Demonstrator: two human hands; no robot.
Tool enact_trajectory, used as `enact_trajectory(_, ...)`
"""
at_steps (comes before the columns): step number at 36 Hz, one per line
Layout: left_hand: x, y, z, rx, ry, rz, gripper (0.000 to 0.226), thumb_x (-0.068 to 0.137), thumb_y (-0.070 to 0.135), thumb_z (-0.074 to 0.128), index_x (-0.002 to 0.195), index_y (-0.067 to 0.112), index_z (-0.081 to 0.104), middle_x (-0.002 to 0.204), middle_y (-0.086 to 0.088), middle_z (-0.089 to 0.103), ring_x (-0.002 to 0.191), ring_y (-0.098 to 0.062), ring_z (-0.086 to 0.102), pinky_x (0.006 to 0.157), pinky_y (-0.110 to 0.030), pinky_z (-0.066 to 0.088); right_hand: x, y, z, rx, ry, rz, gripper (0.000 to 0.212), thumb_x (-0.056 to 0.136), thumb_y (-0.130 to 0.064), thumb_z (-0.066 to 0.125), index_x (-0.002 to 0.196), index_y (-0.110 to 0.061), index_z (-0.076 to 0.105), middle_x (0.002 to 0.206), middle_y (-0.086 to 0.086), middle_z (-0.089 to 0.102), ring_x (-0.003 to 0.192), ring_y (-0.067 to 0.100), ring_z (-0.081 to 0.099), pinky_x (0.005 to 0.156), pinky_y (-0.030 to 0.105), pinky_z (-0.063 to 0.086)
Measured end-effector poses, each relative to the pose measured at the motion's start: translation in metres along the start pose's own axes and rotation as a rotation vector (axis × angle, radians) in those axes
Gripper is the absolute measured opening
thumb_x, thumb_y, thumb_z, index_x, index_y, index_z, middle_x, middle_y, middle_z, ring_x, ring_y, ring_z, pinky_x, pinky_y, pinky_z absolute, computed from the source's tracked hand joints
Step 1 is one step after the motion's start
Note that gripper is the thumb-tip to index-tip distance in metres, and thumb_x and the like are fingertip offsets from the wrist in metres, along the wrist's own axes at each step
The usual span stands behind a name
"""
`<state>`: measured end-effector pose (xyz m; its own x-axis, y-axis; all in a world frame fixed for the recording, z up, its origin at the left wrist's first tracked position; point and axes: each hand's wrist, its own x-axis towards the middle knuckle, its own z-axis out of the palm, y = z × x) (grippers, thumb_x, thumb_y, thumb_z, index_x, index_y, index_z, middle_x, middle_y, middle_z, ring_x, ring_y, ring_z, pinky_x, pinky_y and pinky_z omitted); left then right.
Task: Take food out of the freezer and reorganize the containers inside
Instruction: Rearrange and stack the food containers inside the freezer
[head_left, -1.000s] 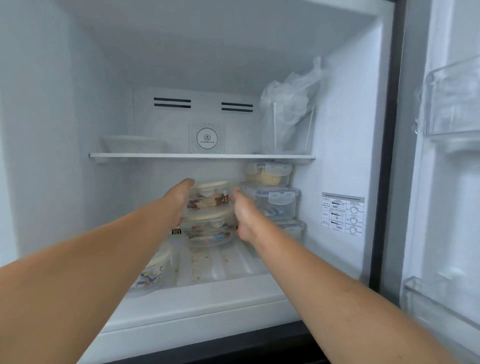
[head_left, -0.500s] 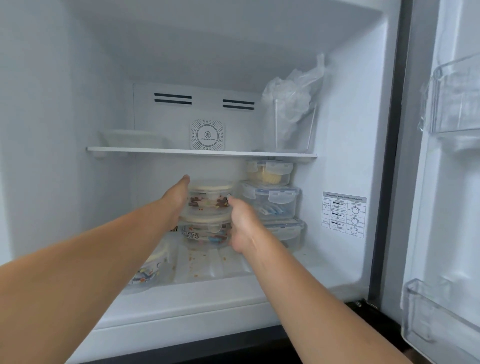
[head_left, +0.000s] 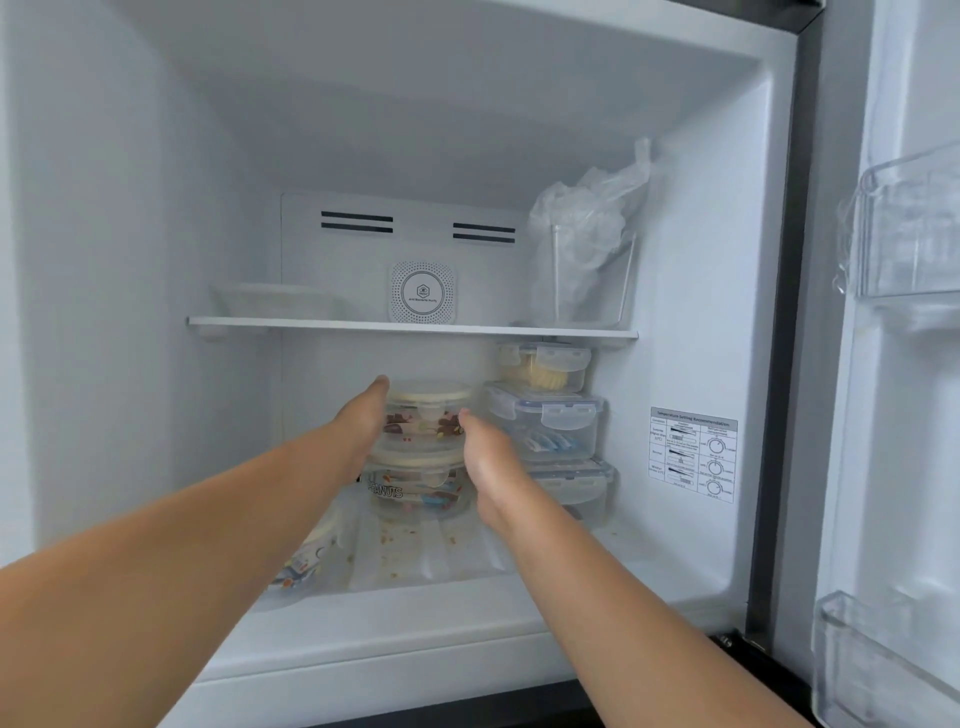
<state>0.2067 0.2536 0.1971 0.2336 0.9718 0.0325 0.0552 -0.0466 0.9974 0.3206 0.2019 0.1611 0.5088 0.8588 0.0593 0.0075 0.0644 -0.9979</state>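
Head view. Freezer (head_left: 701, 312), door open, white smooth walls.

Item 1: top tub (head_left: 427, 413), round, clear, pale lid, printed band. It sits on the Peanuts tub (head_left: 415, 488) under the shelf (head_left: 410, 328). Left hand (head_left: 366, 421) lies flat against its left side, fingers straight; right hand (head_left: 480, 449) cups its right side, thumb on the wall. Whether those fingers curl behind cannot be told.

Change: over the last second both hands have kept to the stack with hardly any shift. Likely a grip being settled before the lift; nothing is out yet.

Item 2: three clip-lid boxes (head_left: 543, 415), rectangular, translucent, stacked just right of the tubs.

Item 3: crumpled bag (head_left: 587, 234) on the shelf.

Item 4: ribbed floor (head_left: 415, 551), crumb-speckled.
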Motion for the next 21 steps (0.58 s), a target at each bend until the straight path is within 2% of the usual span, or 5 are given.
enact_trajectory(8, -0.004, 0.001, 0.006, -0.008, 0.007, 0.029, 0.057, 0.097, 0.051, 0.031, 0.138, 0.014, 0.041, 0.143, -0.012, 0.042, 0.127, -0.024, 0.044, 0.08, -0.028, 0.026, 0.008, -0.007, -0.003, -0.061, -0.043, -0.039, 0.057, 0.098, -0.044, 0.032, 0.148, -0.018, 0.023, 0.152, 0.004, 0.03, 0.137, 0.024, 0.031, 0.106, 0.038, 0.029)
enact_trajectory(11, -0.009, 0.001, 0.005, -0.01, -0.014, 0.045, 0.055, 0.097, 0.051, 0.031, 0.138, 0.016, 0.041, 0.135, -0.013, 0.049, 0.09, -0.017, 0.052, 0.077, -0.031, 0.023, 0.008, -0.003, 0.0, -0.065, -0.096, -0.026, 0.06, 0.097, -0.049, 0.032, 0.148, -0.02, 0.022, 0.153, 0.002, 0.028, 0.138, 0.024, 0.03, 0.108, 0.041, 0.028)
enact_trajectory(14, -0.013, 0.002, 0.003, 0.001, -0.004, 0.047, 0.053, 0.097, 0.051, 0.031, 0.136, 0.017, 0.043, 0.098, -0.003, 0.055, 0.059, -0.007, 0.041, 0.075, -0.032, 0.022, 0.006, 0.0, 0.003, -0.082, -0.116, -0.064, 0.057, 0.097, -0.049, 0.032, 0.146, -0.021, 0.029, 0.152, 0.0, 0.03, 0.137, 0.021, 0.031, 0.109, 0.038, 0.027)
enact_trajectory(18, -0.012, 0.001, 0.003, -0.007, 0.015, 0.05, 0.035, 0.096, 0.051, 0.032, 0.11, 0.022, 0.047, 0.075, 0.007, 0.046, 0.06, -0.005, 0.044, 0.076, -0.032, 0.022, 0.001, 0.001, 0.005, -0.136, -0.121, -0.089, 0.058, 0.096, -0.051, 0.031, 0.147, -0.023, 0.029, 0.154, -0.005, 0.027, 0.139, 0.018, 0.028, 0.113, 0.039, 0.024)
enact_trajectory(21, -0.01, 0.0, 0.001, -0.024, 0.009, 0.041, 0.035, 0.096, 0.054, 0.032, 0.1, 0.021, 0.045, 0.076, 0.002, 0.051, 0.066, -0.008, 0.047, 0.077, -0.033, 0.024, -0.001, 0.001, 0.007, -0.174, -0.113, -0.097, 0.059, 0.095, -0.053, 0.031, 0.145, -0.023, 0.032, 0.152, -0.002, 0.032, 0.137, 0.02, 0.031, 0.113, 0.042, 0.026)
